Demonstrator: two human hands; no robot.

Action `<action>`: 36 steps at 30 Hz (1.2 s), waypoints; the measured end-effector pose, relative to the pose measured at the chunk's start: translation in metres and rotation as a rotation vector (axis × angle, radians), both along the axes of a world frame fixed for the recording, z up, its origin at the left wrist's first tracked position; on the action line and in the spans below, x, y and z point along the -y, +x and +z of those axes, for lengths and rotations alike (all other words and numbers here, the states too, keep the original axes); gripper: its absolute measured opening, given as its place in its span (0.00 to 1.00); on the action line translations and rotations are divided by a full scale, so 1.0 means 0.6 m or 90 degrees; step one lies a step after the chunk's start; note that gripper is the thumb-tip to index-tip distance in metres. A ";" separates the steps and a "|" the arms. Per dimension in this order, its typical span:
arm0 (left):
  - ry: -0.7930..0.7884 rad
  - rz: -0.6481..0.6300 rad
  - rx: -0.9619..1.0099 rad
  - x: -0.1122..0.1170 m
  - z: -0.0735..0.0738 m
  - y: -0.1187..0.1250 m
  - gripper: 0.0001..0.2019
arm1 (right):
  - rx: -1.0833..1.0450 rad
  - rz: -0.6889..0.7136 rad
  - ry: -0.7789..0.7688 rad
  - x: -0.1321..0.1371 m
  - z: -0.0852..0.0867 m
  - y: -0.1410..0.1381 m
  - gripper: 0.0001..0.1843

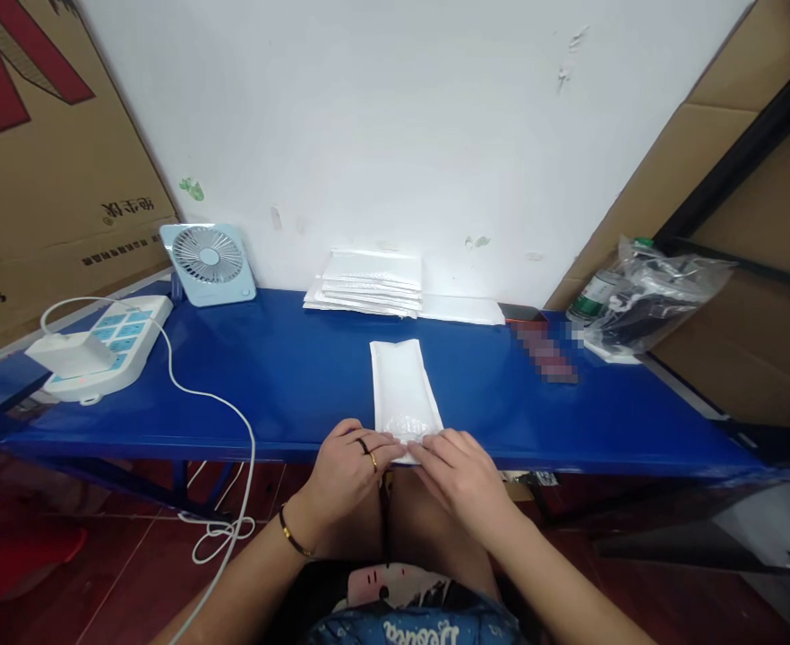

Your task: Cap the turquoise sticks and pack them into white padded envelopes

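Note:
A white padded envelope point(405, 385) lies flat on the blue table, its near end at the front edge. My left hand point(355, 461) grips the left part of that near end, fingers closed over it; two rings and a bracelet show on this side. From the right, my right hand point(459, 470) pinches the same end, its fingertips almost meeting those of the left. The thumbs are mostly hidden, and the fingers cover the envelope's near edge. Behind it, against the wall, sits a stack of white padded envelopes point(372, 282).
A light blue fan point(210, 264) stands at the back left. Nearby lies a power strip point(146, 331) with a white charger point(72, 354), whose cable crosses the table's point(287, 385) left side. A bottle point(596, 291) and a clear plastic bag point(670, 287) occupy the back right. Cardboard flanks both sides.

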State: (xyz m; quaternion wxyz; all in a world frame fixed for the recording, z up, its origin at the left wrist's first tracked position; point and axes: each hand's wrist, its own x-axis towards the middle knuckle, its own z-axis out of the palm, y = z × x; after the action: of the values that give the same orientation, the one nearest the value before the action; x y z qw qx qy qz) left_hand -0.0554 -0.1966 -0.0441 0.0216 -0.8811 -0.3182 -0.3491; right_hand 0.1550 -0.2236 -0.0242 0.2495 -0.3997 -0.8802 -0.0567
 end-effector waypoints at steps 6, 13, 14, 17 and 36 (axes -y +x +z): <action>0.015 -0.031 0.007 -0.004 0.002 -0.006 0.11 | -0.046 0.031 -0.004 -0.006 -0.025 0.005 0.13; -0.030 -0.040 0.041 -0.007 0.001 -0.012 0.09 | -0.074 0.041 -0.002 -0.006 -0.019 0.020 0.13; -0.040 -0.035 0.048 -0.007 -0.001 -0.012 0.08 | -0.073 0.040 -0.002 -0.005 -0.020 0.020 0.13; -0.061 -0.016 0.060 -0.006 -0.007 -0.011 0.07 | -0.051 0.025 -0.001 -0.003 -0.020 0.019 0.13; -0.126 0.029 0.319 0.007 -0.014 -0.038 0.17 | -0.560 -0.213 -0.182 -0.150 0.196 0.137 0.07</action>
State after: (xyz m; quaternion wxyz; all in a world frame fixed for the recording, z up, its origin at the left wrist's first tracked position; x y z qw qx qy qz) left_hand -0.0782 -0.2008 -0.0524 -0.1363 -0.7575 -0.3663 -0.5229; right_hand 0.2373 -0.1335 0.0933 0.5275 -0.5520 -0.6141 0.1998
